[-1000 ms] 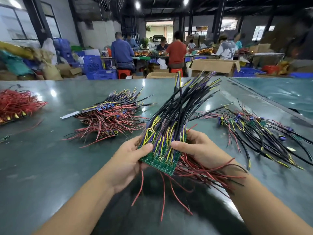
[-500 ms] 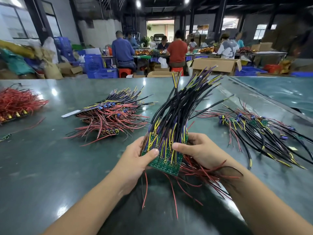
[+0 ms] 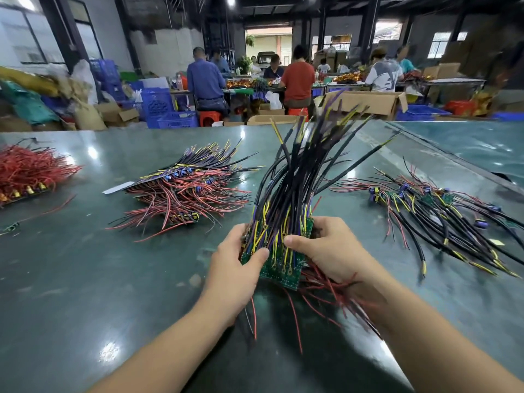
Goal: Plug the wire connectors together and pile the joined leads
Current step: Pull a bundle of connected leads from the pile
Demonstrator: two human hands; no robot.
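Both hands hold one stack of green circuit boards [image 3: 279, 269] above the table. Black, yellow and purple leads [image 3: 306, 163] fan up and away from the stack, and red leads [image 3: 326, 296] hang below it. My left hand [image 3: 235, 268] grips the stack's left edge, thumb on top. My right hand [image 3: 326, 251] grips the right side, thumb across the yellow wires. A pile of joined leads [image 3: 187, 191] with red and black wires lies to the left. A looser heap of leads [image 3: 436, 211] lies to the right.
A bundle of red wires [image 3: 25, 171] sits at the table's far left. A white slip [image 3: 117, 187] lies beside the left pile. The green table [image 3: 71, 279] ends at a gap on the right. Cardboard boxes [image 3: 365, 102], blue crates and seated people fill the background.
The stack has tipped more upright, its black leads swinging up and toward the middle. Both hands have closed in tighter on the boards.
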